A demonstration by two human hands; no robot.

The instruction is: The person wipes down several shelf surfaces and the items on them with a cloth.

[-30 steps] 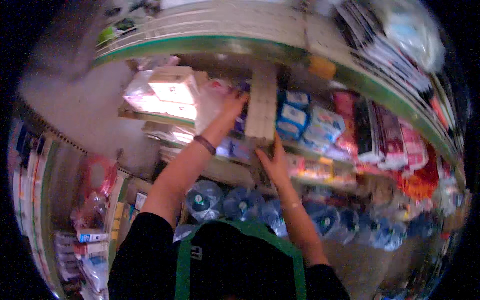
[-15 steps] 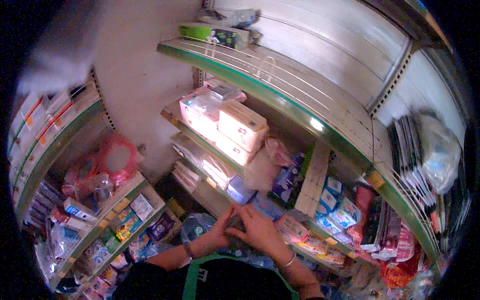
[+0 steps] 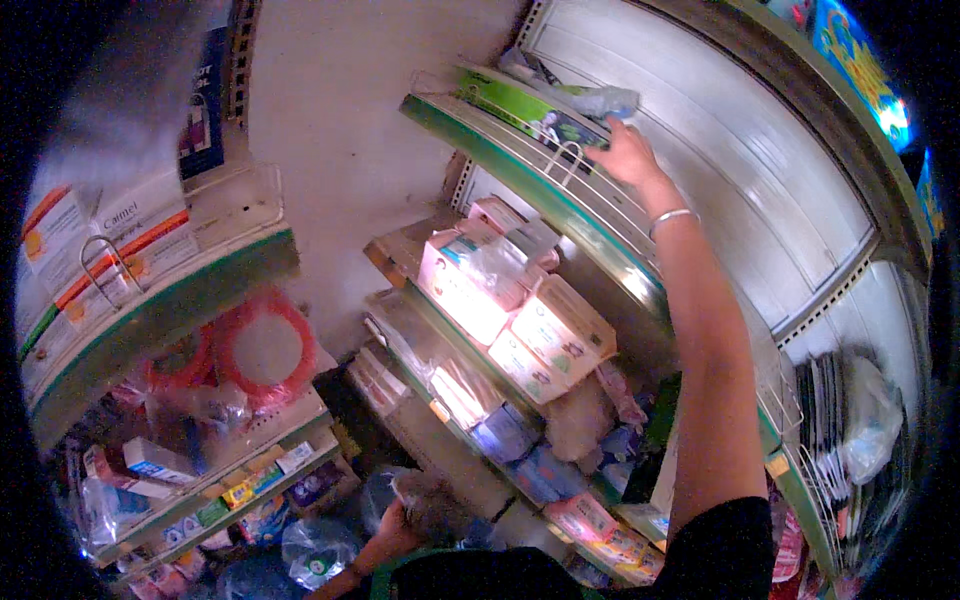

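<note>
My right arm stretches up to the top shelf. There my right hand (image 3: 630, 158) is at the right end of a long green and black box (image 3: 510, 105), thumb in front and fingers behind, closed on that end. Crumpled clear plastic (image 3: 605, 102) lies just behind the box. Low in the view, my left hand (image 3: 400, 527) is closed around a crumpled, brownish cloth-like bundle (image 3: 432, 503), blurred at its edges. Part of my left fingers is hidden by it.
A wire rail with a loop (image 3: 572, 158) edges the top shelf (image 3: 510, 160). Below stand a plastic-wrapped pink and white pack (image 3: 465, 285) and stacked cream packs (image 3: 555, 340). Left shelves hold white-orange boxes (image 3: 140, 235) and pink rings (image 3: 268, 350). Dark upright packets (image 3: 825, 400) stand at right.
My hands have parted from close together at the middle. The right has risen to the box on the top shelf; the left has dropped lower with the bundle. The view has shifted.
</note>
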